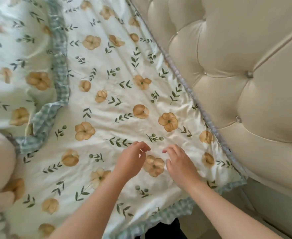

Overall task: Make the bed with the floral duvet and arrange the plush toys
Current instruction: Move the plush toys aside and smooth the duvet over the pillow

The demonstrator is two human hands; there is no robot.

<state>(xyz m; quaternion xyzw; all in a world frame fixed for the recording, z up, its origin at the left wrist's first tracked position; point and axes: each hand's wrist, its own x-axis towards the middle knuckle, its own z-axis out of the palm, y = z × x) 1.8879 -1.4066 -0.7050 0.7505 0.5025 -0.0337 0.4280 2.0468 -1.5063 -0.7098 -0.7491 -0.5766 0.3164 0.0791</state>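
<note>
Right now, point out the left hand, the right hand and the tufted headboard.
left hand (130, 160), head view, on the back of the hand.
right hand (180, 165), head view, on the back of the hand.
tufted headboard (228, 83), head view, on a cream padded panel beside a button.

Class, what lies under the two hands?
Floral duvet lies under the left hand and right hand, spread beside the headboard. Anything beneath it is covered.

no readable text, labels or numbers anywhere
</note>
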